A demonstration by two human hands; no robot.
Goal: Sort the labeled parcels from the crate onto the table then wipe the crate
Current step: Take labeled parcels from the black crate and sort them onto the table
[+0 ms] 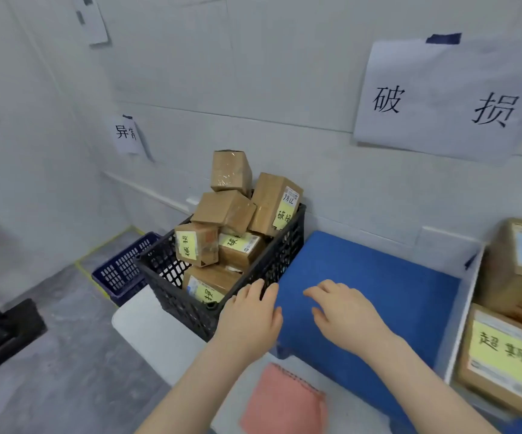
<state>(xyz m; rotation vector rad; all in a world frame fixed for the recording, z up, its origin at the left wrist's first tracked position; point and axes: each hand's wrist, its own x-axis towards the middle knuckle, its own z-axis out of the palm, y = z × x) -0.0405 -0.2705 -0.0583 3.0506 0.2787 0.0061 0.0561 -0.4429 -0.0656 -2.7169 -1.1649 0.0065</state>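
Black crate (172, 296) at left end of table (147, 324), parcels (227, 209) heaped above rim, top parcel (231, 170) tilted. Left hand (250, 314) at near rim, fingers together, gripping nothing; right hand (347, 311) over blue mat (378, 270), fingers loosely apart. Risk: jolting the crate could topple the heap floorward.

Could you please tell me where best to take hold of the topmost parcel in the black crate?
Probably from above, gripping the topmost parcel across its two opposite side faces: it stands tilted atop the others in the black crate, with nothing beside it.
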